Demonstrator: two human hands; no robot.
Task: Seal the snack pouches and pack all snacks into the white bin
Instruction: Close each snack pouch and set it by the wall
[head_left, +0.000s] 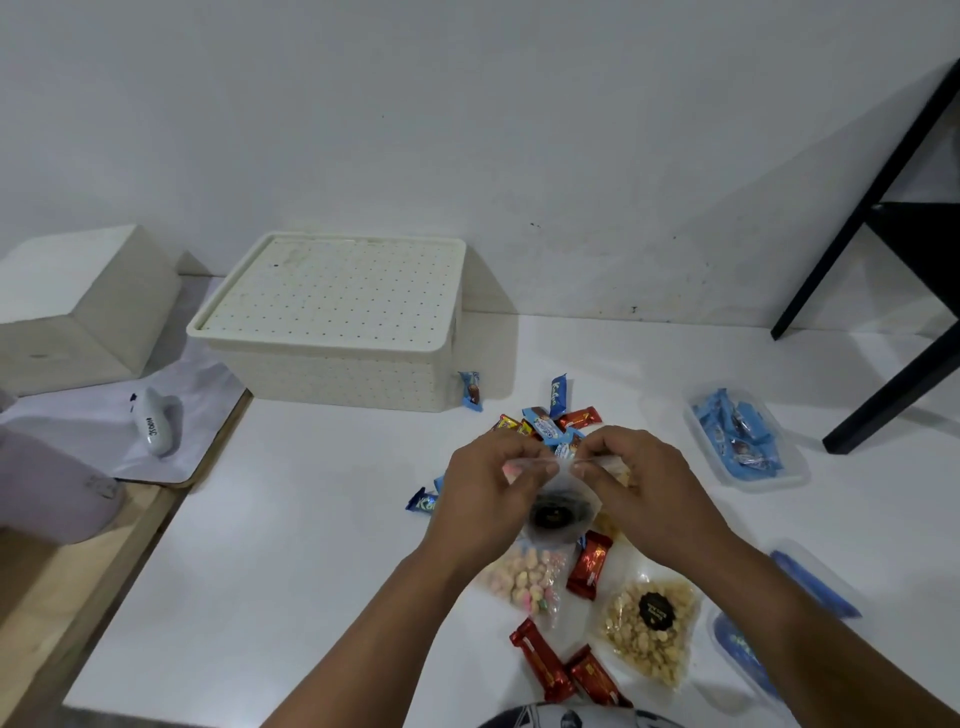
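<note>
Cream-white bin (332, 358) with a lid (332, 296) dotted in small holes. Red-and-gold bars (540, 660) near the white table's (291, 519) front edge; blue wrappers (558, 397) further back. Pale yellow nuts (649, 639) under a black label (653, 608); pastel pink-and-yellow puffs (524, 577).

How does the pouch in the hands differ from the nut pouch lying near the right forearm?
The held pouch is lifted, its top edge pinched by the left hand and right hand; the nut pouch lies flat on the table, untouched. The held pouch's contents are hidden; the nut pouch shows pale nuts. Both are clear with a dark round label.
</note>
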